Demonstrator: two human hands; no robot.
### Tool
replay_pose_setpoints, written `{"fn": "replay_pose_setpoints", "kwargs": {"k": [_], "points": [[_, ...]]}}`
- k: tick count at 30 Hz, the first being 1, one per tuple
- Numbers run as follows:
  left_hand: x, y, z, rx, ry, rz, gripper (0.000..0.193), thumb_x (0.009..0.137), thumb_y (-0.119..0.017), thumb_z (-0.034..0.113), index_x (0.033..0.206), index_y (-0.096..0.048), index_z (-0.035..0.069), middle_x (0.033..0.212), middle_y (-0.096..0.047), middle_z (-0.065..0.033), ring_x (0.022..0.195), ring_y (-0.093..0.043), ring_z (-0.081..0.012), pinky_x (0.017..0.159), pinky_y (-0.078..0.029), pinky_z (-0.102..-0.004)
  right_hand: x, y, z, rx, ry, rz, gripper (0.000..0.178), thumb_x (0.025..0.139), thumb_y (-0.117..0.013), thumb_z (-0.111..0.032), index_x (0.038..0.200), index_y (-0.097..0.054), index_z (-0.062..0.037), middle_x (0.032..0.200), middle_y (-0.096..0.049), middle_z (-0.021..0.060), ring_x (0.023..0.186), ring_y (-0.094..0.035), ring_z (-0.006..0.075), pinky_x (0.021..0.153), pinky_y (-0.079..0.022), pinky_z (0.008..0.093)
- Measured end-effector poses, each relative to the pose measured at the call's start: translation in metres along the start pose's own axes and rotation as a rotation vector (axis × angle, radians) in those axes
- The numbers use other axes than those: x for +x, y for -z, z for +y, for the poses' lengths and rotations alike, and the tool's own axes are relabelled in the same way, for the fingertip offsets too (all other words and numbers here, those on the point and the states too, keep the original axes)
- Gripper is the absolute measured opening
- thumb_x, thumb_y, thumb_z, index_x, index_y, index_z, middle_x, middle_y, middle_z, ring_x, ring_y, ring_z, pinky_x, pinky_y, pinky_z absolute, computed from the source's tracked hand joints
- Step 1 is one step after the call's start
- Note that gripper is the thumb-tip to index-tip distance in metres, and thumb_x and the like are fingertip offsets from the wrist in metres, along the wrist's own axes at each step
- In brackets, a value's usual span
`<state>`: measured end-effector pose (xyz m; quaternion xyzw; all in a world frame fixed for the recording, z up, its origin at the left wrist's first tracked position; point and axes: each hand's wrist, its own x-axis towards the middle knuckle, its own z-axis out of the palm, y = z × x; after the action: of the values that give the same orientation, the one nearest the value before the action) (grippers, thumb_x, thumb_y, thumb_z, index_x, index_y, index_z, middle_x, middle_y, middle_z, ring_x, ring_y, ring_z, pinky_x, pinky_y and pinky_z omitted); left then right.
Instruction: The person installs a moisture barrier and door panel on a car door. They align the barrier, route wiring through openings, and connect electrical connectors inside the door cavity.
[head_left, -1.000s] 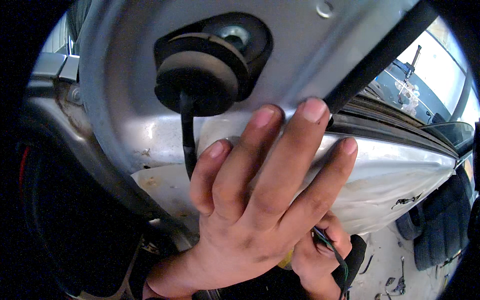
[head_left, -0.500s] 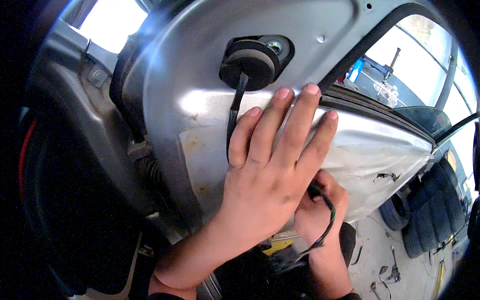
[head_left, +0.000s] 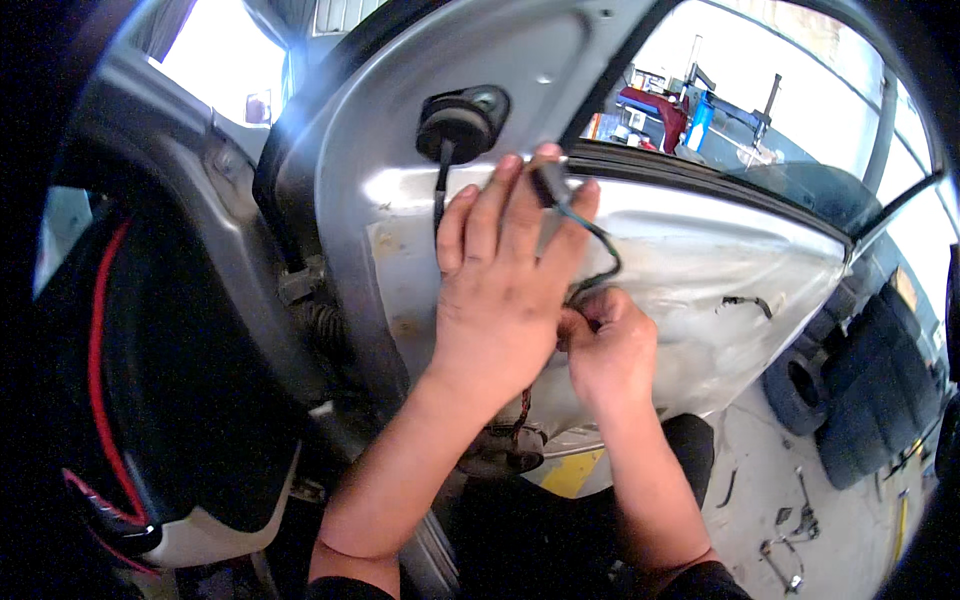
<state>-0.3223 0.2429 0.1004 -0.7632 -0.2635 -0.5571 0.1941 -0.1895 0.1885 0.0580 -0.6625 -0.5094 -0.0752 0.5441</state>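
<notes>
In front of me is a silver car door (head_left: 365,140) with its inner side bare and a pale plastic sheet (head_left: 690,280) over its middle. My left hand (head_left: 500,300) lies against the sheet, palm to the door, with its fingers stretched out and pointing up. Beside it, my right hand (head_left: 615,345) pinches a thin dark cable (head_left: 614,262). The cable loops upward to a dark connector (head_left: 549,185), which lies over my left fingers. Above my left hand sits a round black part (head_left: 455,125) with its own black lead running down behind the fingers.
A black seat with red piping (head_left: 97,360) stands at the left. Below the hands hangs a dark round part (head_left: 500,450) with a twisted wire. Stacked tyres (head_left: 875,380) and loose metal parts (head_left: 790,550) are on the floor at right. A window frame (head_left: 720,170) borders the door's top.
The cable's end has swung up from below my right hand to across my left fingers. My view has shifted, showing more of the seat. My left hand stays flat on the door.
</notes>
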Motion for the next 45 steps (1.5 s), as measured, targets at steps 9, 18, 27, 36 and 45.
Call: {"fn": "replay_pose_setpoints", "kwargs": {"k": [9, 18, 27, 36, 45], "points": [[-0.086, 0.060, -0.010, -0.139, 0.062, 0.209, 0.046, 0.083, -0.078, 0.007, 0.126, -0.062, 0.002, 0.136, -0.059, -0.0228, 0.122, -0.057, -0.0392, 0.104, -0.046, -0.0489, -0.071, 0.067, 0.084, -0.087, 0.108, -0.325, 0.034, 0.087, -0.085, -0.034, 0.087, -0.069, -0.0044, 0.067, -0.065, 0.0166, 0.061, -0.067, 0.0371, 0.059, -0.053, 0.0447], [-0.388, 0.084, 0.052, -0.164, 0.730, -0.589, 0.043, 0.087, -0.074, 0.017, 0.127, -0.064, 0.004, 0.131, -0.055, -0.0194, 0.124, -0.049, -0.0403, 0.104, -0.038, -0.0573, -0.210, 0.150, 0.205, -0.179, -0.272, -0.586, 0.020, 0.087, -0.083, -0.020, 0.087, -0.072, -0.0030, 0.084, -0.072, 0.0186, 0.077, -0.071, 0.0402, 0.069, -0.057, 0.0449], [-0.519, 0.107, 0.062, 0.051, 0.647, -0.873, 0.044, 0.092, -0.063, 0.036, 0.126, -0.066, 0.007, 0.130, -0.053, -0.0196, 0.124, -0.046, -0.0416, 0.107, -0.029, -0.0637, -0.220, 0.214, 0.204, -0.214, -0.135, -0.173, 0.015, 0.086, -0.080, -0.009, 0.085, -0.067, -0.0011, 0.079, -0.067, 0.0184, 0.071, -0.065, 0.0415, 0.065, -0.052, 0.0426], [-0.500, 0.147, 0.102, 0.107, 0.312, -0.905, 0.037, 0.103, -0.062, 0.029, 0.133, -0.055, 0.007, 0.136, -0.051, -0.0103, 0.109, -0.055, -0.0276, 0.091, -0.045, -0.0554, -0.101, 0.292, 0.198, -0.165, 0.097, 0.218, 0.012, 0.098, -0.064, -0.007, 0.089, -0.061, 0.0007, 0.083, -0.065, 0.0116, 0.079, -0.061, 0.0239, 0.073, -0.049, 0.0343], [-0.520, 0.148, 0.125, -0.045, 0.840, -0.959, 0.023, 0.110, -0.046, 0.018, 0.128, -0.056, 0.008, 0.128, -0.050, -0.0107, 0.100, -0.054, -0.0277, 0.088, -0.044, -0.0489, 0.079, 0.269, 0.081, -0.620, 0.877, 0.022, 0.024, 0.088, -0.068, -0.009, 0.108, -0.061, 0.0008, 0.122, -0.065, 0.0254, 0.113, -0.062, 0.0441, 0.097, -0.050, 0.0534]]}}
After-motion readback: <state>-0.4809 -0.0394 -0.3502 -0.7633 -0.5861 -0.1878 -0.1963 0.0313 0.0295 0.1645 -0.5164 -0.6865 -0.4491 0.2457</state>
